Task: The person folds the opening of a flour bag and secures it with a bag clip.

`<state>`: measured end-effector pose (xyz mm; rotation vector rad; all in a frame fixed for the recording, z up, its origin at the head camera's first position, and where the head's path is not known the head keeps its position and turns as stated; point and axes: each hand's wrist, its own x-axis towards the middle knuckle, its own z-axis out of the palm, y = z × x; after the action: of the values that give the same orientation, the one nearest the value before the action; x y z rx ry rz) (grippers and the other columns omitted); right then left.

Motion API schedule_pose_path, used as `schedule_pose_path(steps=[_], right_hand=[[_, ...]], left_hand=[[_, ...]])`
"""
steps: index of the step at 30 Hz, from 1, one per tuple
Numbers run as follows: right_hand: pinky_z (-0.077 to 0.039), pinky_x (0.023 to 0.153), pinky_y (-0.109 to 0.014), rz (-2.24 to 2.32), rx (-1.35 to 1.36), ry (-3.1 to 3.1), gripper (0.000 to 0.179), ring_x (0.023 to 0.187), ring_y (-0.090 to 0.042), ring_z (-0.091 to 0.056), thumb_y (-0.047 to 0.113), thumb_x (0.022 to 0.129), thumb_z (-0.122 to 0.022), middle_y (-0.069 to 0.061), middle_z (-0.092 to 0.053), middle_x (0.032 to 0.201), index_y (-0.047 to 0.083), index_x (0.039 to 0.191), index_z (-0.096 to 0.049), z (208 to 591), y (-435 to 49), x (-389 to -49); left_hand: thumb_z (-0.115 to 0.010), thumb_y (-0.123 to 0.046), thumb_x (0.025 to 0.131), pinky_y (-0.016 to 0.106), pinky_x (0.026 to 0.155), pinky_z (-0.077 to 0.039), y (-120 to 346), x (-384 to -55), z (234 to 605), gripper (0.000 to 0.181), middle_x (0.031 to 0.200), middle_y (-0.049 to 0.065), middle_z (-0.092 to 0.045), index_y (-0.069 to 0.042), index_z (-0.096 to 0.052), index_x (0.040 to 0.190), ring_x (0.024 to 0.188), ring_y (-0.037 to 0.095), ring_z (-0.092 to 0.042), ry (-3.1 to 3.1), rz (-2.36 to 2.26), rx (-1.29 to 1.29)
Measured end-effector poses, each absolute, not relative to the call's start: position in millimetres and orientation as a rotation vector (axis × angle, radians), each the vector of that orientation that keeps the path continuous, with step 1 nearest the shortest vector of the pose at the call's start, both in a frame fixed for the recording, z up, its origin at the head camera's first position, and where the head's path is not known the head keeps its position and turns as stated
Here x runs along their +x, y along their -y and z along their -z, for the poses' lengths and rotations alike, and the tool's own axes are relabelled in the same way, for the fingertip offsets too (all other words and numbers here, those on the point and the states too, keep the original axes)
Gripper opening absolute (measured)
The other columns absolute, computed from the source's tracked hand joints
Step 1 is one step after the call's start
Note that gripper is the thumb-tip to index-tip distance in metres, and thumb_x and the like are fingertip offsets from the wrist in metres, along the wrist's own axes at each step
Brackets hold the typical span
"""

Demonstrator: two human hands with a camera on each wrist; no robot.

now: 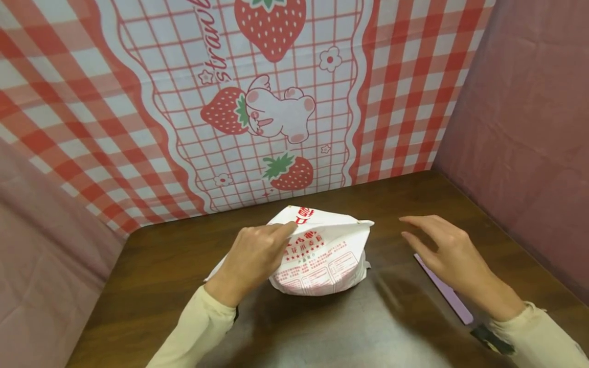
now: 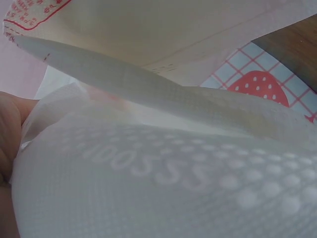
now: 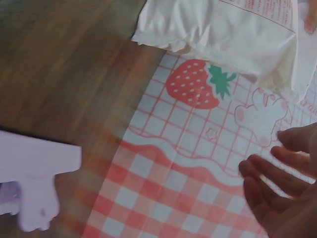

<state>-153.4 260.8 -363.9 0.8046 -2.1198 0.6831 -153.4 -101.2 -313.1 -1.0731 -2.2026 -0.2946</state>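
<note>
A white flour bag with red print stands on the table in the middle of the head view. My left hand grips its upper left side, fingertips partly hidden behind the bag. The left wrist view shows the mouth of the bag parted, above dotted translucent plastic with raised lettering. To the right of the bag, my right hand is held in the air, fingers loosely bent around nothing. Below it lies a lilac plastic bar; the right wrist view shows a short piece jutting from its side.
A brown wooden table carries everything. Behind it hangs a red checked cloth with strawberry prints. Pink fabric closes off the right side, and more pink fabric hangs on the left.
</note>
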Motion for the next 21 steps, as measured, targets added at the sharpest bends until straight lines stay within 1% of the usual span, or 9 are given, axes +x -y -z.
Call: schedule_pose_path(steps=[2, 4, 6, 8, 11, 17, 20, 21], right_hand=[[-0.036, 0.092, -0.008, -0.655, 0.73, 2.164, 0.028, 0.093, -0.022, -0.066, 0.016, 0.088, -0.074, -0.008, -0.072, 0.102, 0.004, 0.113, -0.071, 367.1, -266.1, -151.2], [-0.035, 0.091, -0.009, -0.627, 0.66, 2.217, 0.037, 0.095, -0.025, -0.066, 0.002, 0.077, -0.078, -0.009, -0.072, 0.103, 0.004, 0.114, -0.07, 370.7, -270.6, -148.9], [-0.038, 0.087, -0.015, -0.604, 0.599, 2.277, 0.042, 0.095, -0.026, -0.066, -0.002, 0.073, -0.079, -0.009, -0.072, 0.104, 0.005, 0.114, -0.07, 374.7, -275.0, -145.7], [-0.041, 0.084, -0.022, -0.594, 0.541, 2.324, 0.042, 0.095, -0.027, -0.066, -0.001, 0.074, -0.08, -0.009, -0.072, 0.105, 0.005, 0.114, -0.07, 379.2, -280.7, -142.0], [-0.042, 0.078, -0.031, -0.582, 0.467, 2.393, 0.04, 0.095, -0.028, -0.066, 0.001, 0.076, -0.079, -0.009, -0.072, 0.106, 0.006, 0.114, -0.069, 386.7, -291.5, -136.0], [-0.049, 0.068, -0.046, -0.531, 0.46, 2.487, 0.037, 0.087, -0.035, -0.068, 0.001, 0.076, -0.079, -0.014, -0.073, 0.102, 0.004, 0.112, -0.069, 400.0, -311.8, -132.7], [-0.049, 0.059, -0.046, -0.511, 0.462, 2.541, 0.038, 0.078, -0.03, -0.067, 0.001, 0.076, -0.08, -0.016, -0.073, 0.099, 0.002, 0.112, -0.068, 403.2, -319.1, -133.3], [-0.049, 0.058, -0.047, -0.514, 0.464, 2.564, 0.038, 0.077, -0.031, -0.067, 0.002, 0.077, -0.08, -0.018, -0.073, 0.099, 0.002, 0.112, -0.068, 404.4, -321.4, -133.9]], left_hand=[[-0.067, 0.0, 0.086, 0.036, 0.049, -0.05, 101.0, -153.4, 313.2, 0.013, 0.074, 0.001, -0.068, -0.008, -0.065, 0.096, 0.06, 0.019, -0.065, 2.207, 0.292, -1.068], [-0.068, -0.001, 0.085, 0.036, 0.048, -0.05, 101.3, -153.0, 313.5, 0.014, 0.073, 0.001, -0.069, -0.008, -0.065, 0.096, 0.059, 0.02, -0.065, 2.209, 0.287, -1.064], [-0.07, -0.001, 0.084, 0.037, 0.048, -0.05, 101.7, -152.4, 314.0, 0.016, 0.074, 0.001, -0.069, -0.008, -0.065, 0.097, 0.06, 0.02, -0.065, 2.211, 0.285, -1.059], [-0.07, 0.0, 0.083, 0.037, 0.048, -0.05, 101.8, -152.2, 314.5, 0.017, 0.074, 0.002, -0.069, -0.008, -0.065, 0.098, 0.06, 0.02, -0.066, 2.213, 0.282, -1.06], [-0.07, 0.0, 0.084, 0.036, 0.049, -0.051, 101.3, -152.2, 314.9, 0.018, 0.076, 0.002, -0.07, -0.008, -0.066, 0.099, 0.061, 0.02, -0.067, 2.217, 0.276, -1.061], [-0.068, 0.001, 0.084, 0.036, 0.048, -0.05, 100.0, -151.6, 314.4, 0.019, 0.077, 0.002, -0.071, -0.008, -0.066, 0.1, 0.061, 0.02, -0.067, 2.214, 0.262, -1.046], [-0.07, 0.001, 0.082, 0.037, 0.048, -0.05, 100.1, -151.4, 315.5, 0.021, 0.079, 0.003, -0.071, -0.008, -0.066, 0.101, 0.062, 0.021, -0.067, 2.211, 0.252, -1.036], [-0.071, 0.001, 0.082, 0.037, 0.048, -0.05, 100.4, -151.1, 315.8, 0.022, 0.079, 0.004, -0.071, -0.008, -0.066, 0.101, 0.062, 0.021, -0.067, 2.21, 0.244, -1.032]])
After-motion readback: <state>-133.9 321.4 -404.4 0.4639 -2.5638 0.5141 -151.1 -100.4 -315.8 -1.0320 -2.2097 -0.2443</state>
